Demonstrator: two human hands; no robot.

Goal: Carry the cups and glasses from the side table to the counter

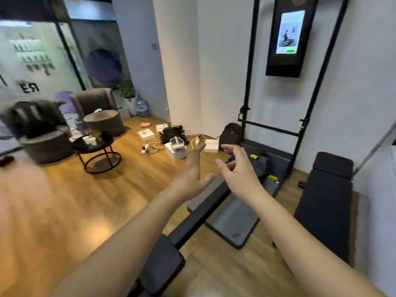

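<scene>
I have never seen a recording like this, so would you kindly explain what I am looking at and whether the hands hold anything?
One picture, from a camera worn on a person's head, looking forward and down. The two bare arms are that person's. The left hand and right hand are both open in mid-air and hold nothing. Ahead to the left stands a round side table with small white and dark items, too blurred to name. Armchairs sit behind it. Boxes and cables lie on the wood floor; gym benches are at right.

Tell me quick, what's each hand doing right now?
Left hand: open, fingers straight, holding nothing.
Right hand: open, fingers loosely curled, holding nothing.
</scene>
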